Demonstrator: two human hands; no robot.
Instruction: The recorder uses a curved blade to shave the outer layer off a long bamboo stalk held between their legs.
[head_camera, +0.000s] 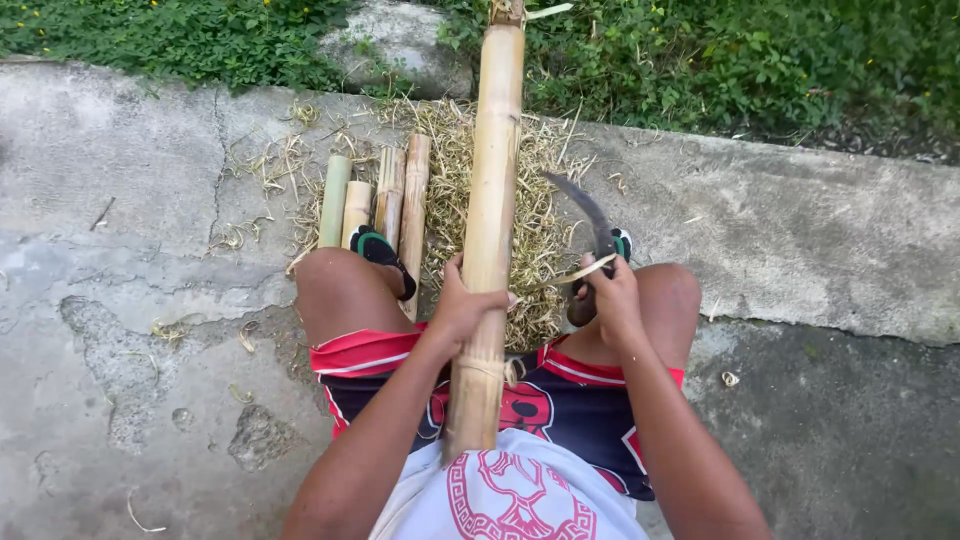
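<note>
Bamboo pole runs lengthwise straight away from me between my knees; left hand clamped around it, right hand just beside it, closed on the curved knife.

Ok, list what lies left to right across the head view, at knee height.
Short bamboo pieces → left hand on the long bamboo pole → curved knife in the right hand.

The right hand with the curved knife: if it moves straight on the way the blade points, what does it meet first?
Probably the bamboo pole. The right hand holds the curved knife, whose tip leans up-left toward it; depth is unclear.
</note>
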